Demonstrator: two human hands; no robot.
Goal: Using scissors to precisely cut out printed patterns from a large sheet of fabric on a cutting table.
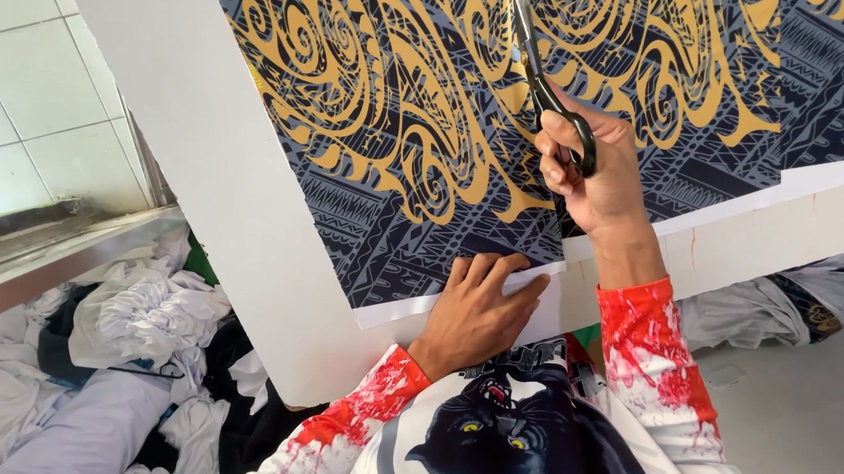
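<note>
Matt printed paper sheet (pixel 401 115) on a smooth white table (pixel 232 222); scissors (pixel 544 86) of dark metal with glossy black handles.

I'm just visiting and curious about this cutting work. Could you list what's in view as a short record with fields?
Right hand: grips black scissors, blades pointing away over the sheet
Left hand: flat on the sheet's white edge
Sheet: dark printed material with gold swirling pattern, lying on a white table
Sleeves: white with red splashes
Floor at left: pile of white and dark cloth
Cut: partly made, running from the near edge toward the scissors
</note>
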